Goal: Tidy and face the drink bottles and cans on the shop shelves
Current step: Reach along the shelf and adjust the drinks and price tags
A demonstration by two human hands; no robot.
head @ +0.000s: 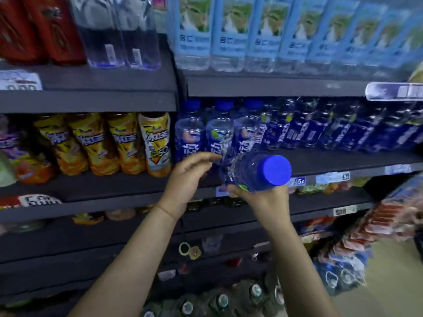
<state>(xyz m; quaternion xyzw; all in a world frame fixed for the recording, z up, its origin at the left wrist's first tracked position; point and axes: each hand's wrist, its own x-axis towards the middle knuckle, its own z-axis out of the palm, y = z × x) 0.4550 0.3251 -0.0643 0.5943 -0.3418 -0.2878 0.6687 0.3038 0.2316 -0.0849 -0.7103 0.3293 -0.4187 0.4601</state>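
Dark shop shelving (pixel 320 156) is faced as a blue-capped drink bottle (pixel 256 172), tipped cap-outward, is gripped by the right hand (pixel 258 197), the left hand (pixel 183 179) loose-fingered beside it; it should be stood upright, label forward.

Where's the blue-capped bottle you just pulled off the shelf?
Centre of the head view: the blue-capped bottle lies tilted, cap toward the camera, gripped by the right hand, before the shelved blue bottles; left hand beside it.
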